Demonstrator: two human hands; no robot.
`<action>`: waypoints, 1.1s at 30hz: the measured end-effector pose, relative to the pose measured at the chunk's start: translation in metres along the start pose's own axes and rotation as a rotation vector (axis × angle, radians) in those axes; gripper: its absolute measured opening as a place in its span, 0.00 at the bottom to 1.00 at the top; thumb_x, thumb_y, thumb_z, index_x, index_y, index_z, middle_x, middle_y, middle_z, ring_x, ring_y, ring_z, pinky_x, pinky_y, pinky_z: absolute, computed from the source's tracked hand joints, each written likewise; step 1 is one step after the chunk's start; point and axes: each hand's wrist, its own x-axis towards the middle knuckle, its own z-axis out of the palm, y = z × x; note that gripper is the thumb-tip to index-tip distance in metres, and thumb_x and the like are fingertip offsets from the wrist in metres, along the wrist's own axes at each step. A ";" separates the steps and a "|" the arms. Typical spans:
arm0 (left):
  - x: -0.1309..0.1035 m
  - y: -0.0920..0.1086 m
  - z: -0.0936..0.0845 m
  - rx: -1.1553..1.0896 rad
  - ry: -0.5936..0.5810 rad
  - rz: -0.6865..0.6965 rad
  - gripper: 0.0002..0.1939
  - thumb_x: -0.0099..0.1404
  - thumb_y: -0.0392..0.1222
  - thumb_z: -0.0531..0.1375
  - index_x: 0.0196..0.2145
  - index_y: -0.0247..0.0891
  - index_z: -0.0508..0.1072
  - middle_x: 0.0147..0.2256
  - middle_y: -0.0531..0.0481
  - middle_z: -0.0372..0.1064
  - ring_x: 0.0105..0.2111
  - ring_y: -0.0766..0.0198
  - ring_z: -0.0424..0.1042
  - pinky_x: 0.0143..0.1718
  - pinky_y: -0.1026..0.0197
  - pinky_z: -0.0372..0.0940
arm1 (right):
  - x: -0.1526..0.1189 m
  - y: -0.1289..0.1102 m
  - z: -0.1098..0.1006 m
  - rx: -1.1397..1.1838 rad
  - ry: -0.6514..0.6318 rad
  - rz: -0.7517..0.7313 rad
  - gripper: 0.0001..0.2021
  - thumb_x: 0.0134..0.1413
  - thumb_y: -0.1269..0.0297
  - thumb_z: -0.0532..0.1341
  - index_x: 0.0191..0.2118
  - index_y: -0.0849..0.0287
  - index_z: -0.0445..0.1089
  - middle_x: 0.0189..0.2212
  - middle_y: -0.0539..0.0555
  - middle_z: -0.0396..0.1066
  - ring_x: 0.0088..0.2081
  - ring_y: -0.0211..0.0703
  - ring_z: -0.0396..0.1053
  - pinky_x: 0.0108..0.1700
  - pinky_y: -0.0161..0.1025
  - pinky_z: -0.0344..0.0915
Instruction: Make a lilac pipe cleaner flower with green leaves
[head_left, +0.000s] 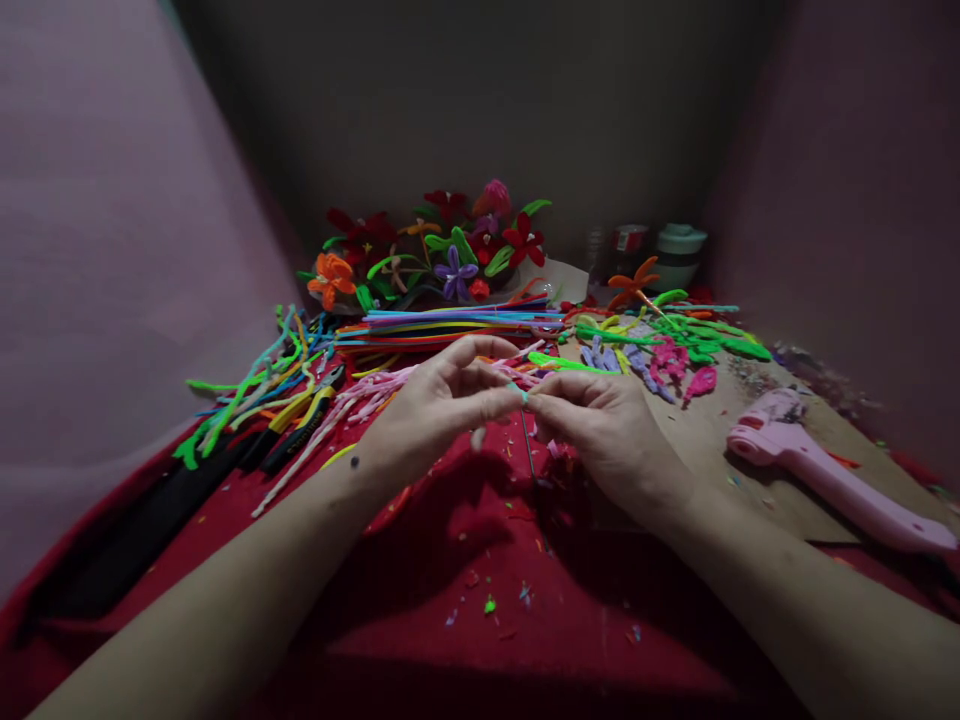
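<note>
My left hand [450, 392] and my right hand [604, 425] meet over the middle of the table. Thumb and forefinger of each are closed on a small turquoise piece [523, 397], likely a bit of pipe cleaner, mostly hidden by the fingertips. A thin dark wire [529, 455] shows just below the fingertips; whether it joins the piece I cannot tell. Behind the right hand's fingers lies a bright green pipe cleaner [574, 364]. Pink pipe cleaners [375, 392] spread behind and left of the left hand.
Pliers [296, 425] with yellow-black handles lie at left. Bundled pipe cleaners [450, 322] and fuzzy flowers [454, 272] are at the back. On the right, a cardboard sheet [675, 480] bears a pink handled tool [832, 475] and coloured pieces. Scraps dot the red cloth [450, 660].
</note>
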 end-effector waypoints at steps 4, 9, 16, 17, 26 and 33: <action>0.001 0.003 -0.006 0.456 -0.047 0.312 0.10 0.55 0.37 0.64 0.36 0.35 0.72 0.36 0.48 0.68 0.35 0.65 0.68 0.37 0.63 0.64 | 0.004 0.004 -0.003 0.225 -0.085 0.090 0.10 0.46 0.69 0.60 0.17 0.60 0.65 0.15 0.45 0.60 0.19 0.32 0.54 0.25 0.33 0.52; 0.003 -0.004 -0.009 0.749 -0.014 0.583 0.04 0.62 0.36 0.56 0.32 0.35 0.71 0.32 0.48 0.68 0.32 0.66 0.67 0.35 0.64 0.62 | 0.004 0.008 -0.004 0.259 -0.150 0.085 0.11 0.46 0.67 0.62 0.18 0.61 0.65 0.16 0.46 0.61 0.20 0.31 0.55 0.25 0.33 0.52; -0.002 -0.004 0.005 0.534 0.080 0.252 0.12 0.59 0.38 0.57 0.20 0.36 0.61 0.20 0.55 0.55 0.21 0.70 0.54 0.22 0.67 0.53 | -0.006 0.005 0.002 -0.389 0.019 -0.344 0.10 0.52 0.72 0.55 0.22 0.61 0.66 0.19 0.51 0.63 0.23 0.36 0.58 0.29 0.36 0.56; -0.003 -0.004 0.006 0.354 0.045 0.076 0.13 0.59 0.40 0.56 0.20 0.36 0.60 0.18 0.56 0.52 0.19 0.71 0.51 0.19 0.67 0.50 | -0.007 0.005 0.002 -0.514 0.036 -0.462 0.11 0.52 0.73 0.54 0.22 0.61 0.66 0.20 0.52 0.64 0.24 0.38 0.58 0.30 0.37 0.56; -0.002 0.001 0.004 -0.221 -0.020 -0.347 0.10 0.58 0.43 0.58 0.25 0.34 0.65 0.19 0.56 0.57 0.15 0.75 0.52 0.13 0.71 0.50 | -0.007 0.001 0.003 -0.463 0.097 -0.428 0.11 0.53 0.71 0.54 0.22 0.60 0.68 0.19 0.51 0.64 0.23 0.37 0.59 0.29 0.37 0.57; -0.003 0.000 0.005 0.320 0.020 0.165 0.07 0.56 0.37 0.61 0.34 0.34 0.69 0.30 0.51 0.67 0.30 0.68 0.66 0.33 0.64 0.62 | 0.000 -0.006 -0.002 -0.007 -0.020 0.007 0.09 0.48 0.67 0.59 0.19 0.60 0.68 0.16 0.47 0.61 0.21 0.34 0.56 0.25 0.34 0.55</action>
